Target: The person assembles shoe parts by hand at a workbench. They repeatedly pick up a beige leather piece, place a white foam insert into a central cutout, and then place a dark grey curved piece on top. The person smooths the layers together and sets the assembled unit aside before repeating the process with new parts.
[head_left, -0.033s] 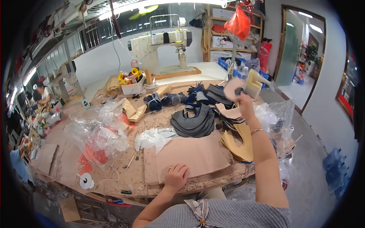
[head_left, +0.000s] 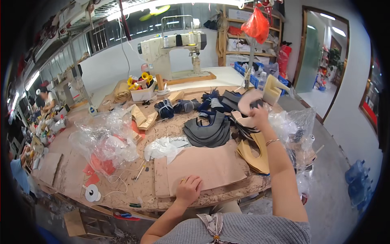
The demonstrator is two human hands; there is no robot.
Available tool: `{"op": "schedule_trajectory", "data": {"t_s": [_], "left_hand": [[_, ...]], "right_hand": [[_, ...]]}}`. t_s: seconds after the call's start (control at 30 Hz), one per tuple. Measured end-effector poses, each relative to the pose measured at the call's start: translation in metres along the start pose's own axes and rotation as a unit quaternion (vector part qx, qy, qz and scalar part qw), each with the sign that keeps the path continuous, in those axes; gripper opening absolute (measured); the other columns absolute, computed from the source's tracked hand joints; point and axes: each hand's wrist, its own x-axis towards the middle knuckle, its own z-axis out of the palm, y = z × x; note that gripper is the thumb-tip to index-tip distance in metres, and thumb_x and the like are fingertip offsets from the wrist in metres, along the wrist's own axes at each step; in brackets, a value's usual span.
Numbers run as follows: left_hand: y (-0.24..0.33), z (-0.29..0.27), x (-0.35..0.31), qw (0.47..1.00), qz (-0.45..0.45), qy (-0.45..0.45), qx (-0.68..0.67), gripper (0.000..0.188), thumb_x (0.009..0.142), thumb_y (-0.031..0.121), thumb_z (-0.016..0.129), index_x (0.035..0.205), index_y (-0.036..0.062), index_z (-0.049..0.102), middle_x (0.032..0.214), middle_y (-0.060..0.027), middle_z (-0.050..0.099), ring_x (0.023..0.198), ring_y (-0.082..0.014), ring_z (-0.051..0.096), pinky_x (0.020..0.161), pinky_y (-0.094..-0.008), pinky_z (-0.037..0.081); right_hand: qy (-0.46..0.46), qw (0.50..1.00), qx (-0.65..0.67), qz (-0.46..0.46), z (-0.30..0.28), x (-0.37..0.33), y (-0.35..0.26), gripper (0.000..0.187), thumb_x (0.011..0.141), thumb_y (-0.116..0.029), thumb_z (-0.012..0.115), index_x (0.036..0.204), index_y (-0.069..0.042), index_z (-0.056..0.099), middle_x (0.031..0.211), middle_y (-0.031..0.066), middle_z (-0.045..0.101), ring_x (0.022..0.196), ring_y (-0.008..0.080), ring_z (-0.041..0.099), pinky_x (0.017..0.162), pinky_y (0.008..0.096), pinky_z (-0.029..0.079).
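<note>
My right hand [head_left: 260, 117] is raised over the far right of the table, fingers closed on a pale pink curved piece [head_left: 246, 102]. A small dark patch shows beside its fingertips; what it is I cannot make out. My left hand [head_left: 189, 190] lies flat on a pinkish-beige sheet [head_left: 215, 164] at the table's near edge, holding nothing. Beyond the sheet is a fanned stack of dark grey U-shaped pieces [head_left: 208, 133]. Under my right forearm are tan U-shaped pieces [head_left: 248, 155], with a pile of pink and dark pieces [head_left: 243, 120] just beyond.
Crumpled clear plastic [head_left: 101, 132] covers the table's left part, near a white thread spool [head_left: 92, 193]. Tied dark bundles [head_left: 164, 109] lie farther back. A sewing machine [head_left: 170, 53] stands behind. At right are a cream-coloured block-shaped object [head_left: 273, 90] and more clear plastic [head_left: 298, 122].
My right hand has come slightly nearer and lower with the pink curved piece, which has turned a little. The left hand stays in place on the sheet.
</note>
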Motion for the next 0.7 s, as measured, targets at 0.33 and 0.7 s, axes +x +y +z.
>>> {"op": "schedule_trajectory", "data": {"t_s": [0.33, 0.7], "left_hand": [[-0.005, -0.001, 0.002, 1.000, -0.001, -0.006, 0.011, 0.010, 0.081, 0.016, 0.065, 0.089, 0.0114, 0.067, 0.096, -0.0014, 0.065, 0.093, -0.0208, 0.061, 0.081, -0.0351, 0.048], [-0.010, -0.001, -0.008, 0.993, -0.043, 0.072, -0.086, 0.011, 0.082, 0.010, 0.066, 0.093, 0.0076, 0.069, 0.090, -0.0046, 0.067, 0.079, -0.0225, 0.063, 0.070, -0.0321, 0.051]], "right_hand": [[-0.125, 0.975, 0.133, -0.127, 0.118, -0.023, -0.181, 0.036, 0.084, -0.030, 0.067, 0.112, -0.007, 0.064, 0.108, 0.0167, 0.066, 0.103, 0.0349, 0.061, 0.088, 0.0451, 0.048], [0.118, 0.966, 0.165, -0.157, 0.003, -0.032, -0.226, 0.019, 0.085, -0.004, 0.061, 0.103, -0.007, 0.067, 0.104, 0.0151, 0.068, 0.102, 0.0339, 0.063, 0.085, 0.0407, 0.050]]}}
